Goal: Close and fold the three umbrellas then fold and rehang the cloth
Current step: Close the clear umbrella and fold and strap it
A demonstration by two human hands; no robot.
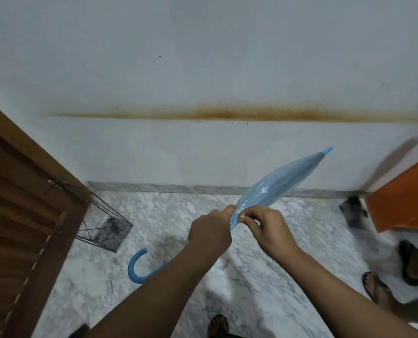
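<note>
A light blue translucent umbrella [278, 184] is closed, its canopy gathered into a narrow roll that points up and to the right, ending in a blue tip. Its blue curved handle [136, 267] sticks out below my left forearm at the lower left. My left hand [210, 228] is wrapped around the lower end of the canopy. My right hand [266, 228] pinches the canopy's edge right beside it, fingers closed on the plastic. The shaft between hands and handle is hidden by my left arm. No other umbrella or cloth is in sight.
A wire umbrella stand [105, 228] hangs by the brown louvred door [20, 215] at left. An orange cabinet [403, 198] stands at right. Another person's sandalled feet [398, 272] are on the marble floor at right. A white stained wall is ahead.
</note>
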